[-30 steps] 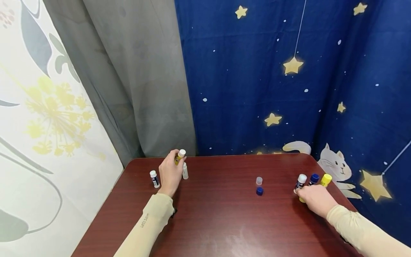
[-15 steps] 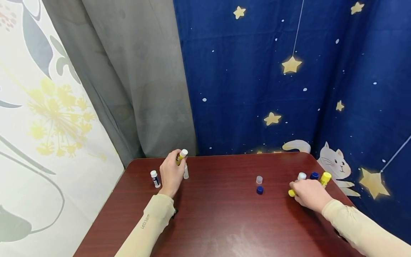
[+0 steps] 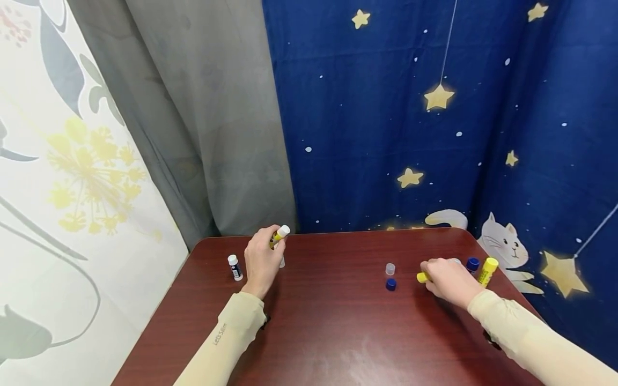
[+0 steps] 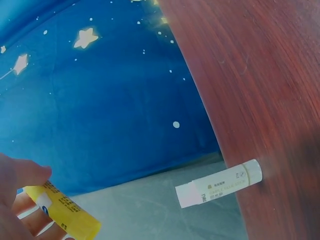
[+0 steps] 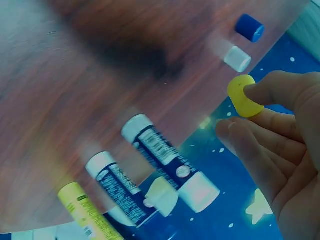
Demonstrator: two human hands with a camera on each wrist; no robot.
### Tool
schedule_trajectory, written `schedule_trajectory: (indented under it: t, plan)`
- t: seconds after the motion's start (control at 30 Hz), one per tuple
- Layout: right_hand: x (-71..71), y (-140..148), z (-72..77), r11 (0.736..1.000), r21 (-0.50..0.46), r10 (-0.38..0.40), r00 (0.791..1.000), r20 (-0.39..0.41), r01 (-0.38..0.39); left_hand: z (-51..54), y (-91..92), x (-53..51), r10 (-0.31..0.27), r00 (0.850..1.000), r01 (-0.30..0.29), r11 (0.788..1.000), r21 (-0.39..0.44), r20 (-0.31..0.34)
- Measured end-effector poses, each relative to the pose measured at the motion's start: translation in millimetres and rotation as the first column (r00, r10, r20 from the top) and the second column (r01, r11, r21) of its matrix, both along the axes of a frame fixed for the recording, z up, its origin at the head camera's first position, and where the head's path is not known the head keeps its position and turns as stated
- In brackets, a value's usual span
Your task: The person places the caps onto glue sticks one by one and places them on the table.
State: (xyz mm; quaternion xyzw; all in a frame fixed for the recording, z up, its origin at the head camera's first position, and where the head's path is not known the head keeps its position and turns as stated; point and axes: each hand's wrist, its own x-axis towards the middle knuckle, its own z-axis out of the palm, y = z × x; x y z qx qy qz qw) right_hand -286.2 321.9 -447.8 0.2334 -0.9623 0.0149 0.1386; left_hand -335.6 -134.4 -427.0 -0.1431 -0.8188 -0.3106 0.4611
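My left hand (image 3: 263,262) holds a yellow glue stick (image 4: 65,212), its white end (image 3: 284,230) pointing up and right in the head view. Beside that hand stands a white glue stick (image 4: 220,185), mostly hidden by it in the head view. To the hand's left is a navy-and-white glue stick (image 3: 235,268), upright. My right hand (image 3: 451,281) pinches a yellow cap (image 5: 245,96) between thumb and fingers, above the table. Near it stand two navy-labelled glue sticks, one white-topped (image 5: 167,160) and one blue-capped (image 3: 472,264), and a yellow glue stick (image 3: 487,272).
A translucent cap (image 3: 390,269) and a blue cap (image 3: 391,284) lie on the dark red table (image 3: 333,321), left of my right hand. Grey and blue star-patterned curtains (image 3: 367,134) hang behind the far edge.
My right hand has moved left from the row of glue sticks, carrying the yellow cap. The left hand has shifted slightly right, and its glue stick leans further right.
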Motion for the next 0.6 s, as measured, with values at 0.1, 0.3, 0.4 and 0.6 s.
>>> schedule_trajectory:
  t: [0.1,0.3,0.4,0.6]
  plan:
    - [-3.5,-7,1.4,0.999,-0.048,0.017,1.000,-0.005,-0.017,0.4,0.8,1.9,-0.020,1.000,0.020,1.000,0.000,-0.007]
    - [-8.6,-19,4.9,0.995,-0.090,0.033,0.999,-0.008,-0.034,-0.6,2.5,5.1,-0.038,0.999,0.038,0.999,-0.003,-0.024]
    - [-12.4,-26,7.0,0.994,-0.103,0.034,0.999,-0.016,-0.036,-2.5,2.9,5.5,-0.038,0.999,0.038,0.999,-0.003,-0.010]
    - [-17.6,-39,12.9,0.991,-0.129,0.030,0.999,-0.032,-0.034,-5.2,4.8,6.5,-0.048,0.999,0.048,0.999,-0.008,0.020]
